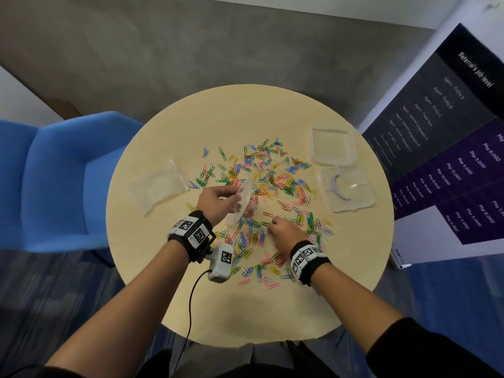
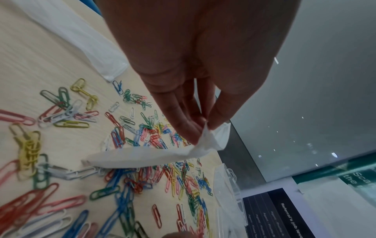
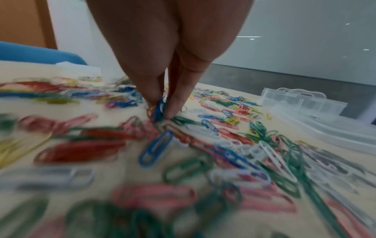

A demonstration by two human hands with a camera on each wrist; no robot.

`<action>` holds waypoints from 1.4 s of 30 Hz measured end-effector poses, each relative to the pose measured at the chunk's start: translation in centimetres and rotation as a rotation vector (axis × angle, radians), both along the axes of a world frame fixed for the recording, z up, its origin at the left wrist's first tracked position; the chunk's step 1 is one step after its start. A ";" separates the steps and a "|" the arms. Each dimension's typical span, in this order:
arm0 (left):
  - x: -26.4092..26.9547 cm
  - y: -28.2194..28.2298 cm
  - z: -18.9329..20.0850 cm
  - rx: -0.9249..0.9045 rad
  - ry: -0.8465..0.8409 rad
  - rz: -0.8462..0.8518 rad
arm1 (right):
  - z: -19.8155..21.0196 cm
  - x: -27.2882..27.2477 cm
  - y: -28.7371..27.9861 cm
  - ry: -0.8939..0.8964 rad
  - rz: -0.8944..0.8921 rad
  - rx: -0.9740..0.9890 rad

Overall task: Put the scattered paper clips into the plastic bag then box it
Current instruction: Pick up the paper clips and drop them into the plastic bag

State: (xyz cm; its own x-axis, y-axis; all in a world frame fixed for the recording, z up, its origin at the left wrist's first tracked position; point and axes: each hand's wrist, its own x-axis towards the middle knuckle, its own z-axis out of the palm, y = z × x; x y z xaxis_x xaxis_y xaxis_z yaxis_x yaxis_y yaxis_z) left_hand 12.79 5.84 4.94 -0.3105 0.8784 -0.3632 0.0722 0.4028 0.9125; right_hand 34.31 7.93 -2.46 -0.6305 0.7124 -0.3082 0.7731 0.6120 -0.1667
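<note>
Many coloured paper clips point(image 1: 272, 181) lie scattered over the round beige table point(image 1: 245, 309). My left hand point(image 1: 218, 199) pinches the rim of a small clear plastic bag point(image 1: 241, 203) and holds it just above the clips; in the left wrist view the bag point(image 2: 146, 157) hangs from my fingertips point(image 2: 205, 125). My right hand point(image 1: 283, 233) is down in the pile near the table's middle, fingers pinching a few clips, a blue paper clip point(image 3: 159, 109) among them. A clear plastic box point(image 1: 334, 145) and its lid point(image 1: 345, 190) sit at the right.
A second, larger clear bag point(image 1: 158, 188) lies flat on the table's left side. A blue armchair point(image 1: 54, 181) stands left of the table. A dark poster point(image 1: 450, 137) leans at the right. A cable point(image 1: 191, 309) hangs from the left wrist camera.
</note>
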 end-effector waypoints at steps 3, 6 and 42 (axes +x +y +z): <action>1.0 -0.2 0.3 0.012 -0.006 -0.020 | 0.4 0.0 1.1 0.124 -0.283 -0.102; 1.7 -0.2 0.4 0.015 0.002 -0.039 | 0.6 1.7 2.1 0.420 -0.758 -0.239; 5.1 2.3 0.1 0.005 0.069 -0.097 | 9.4 0.0 6.0 0.795 -0.716 -0.243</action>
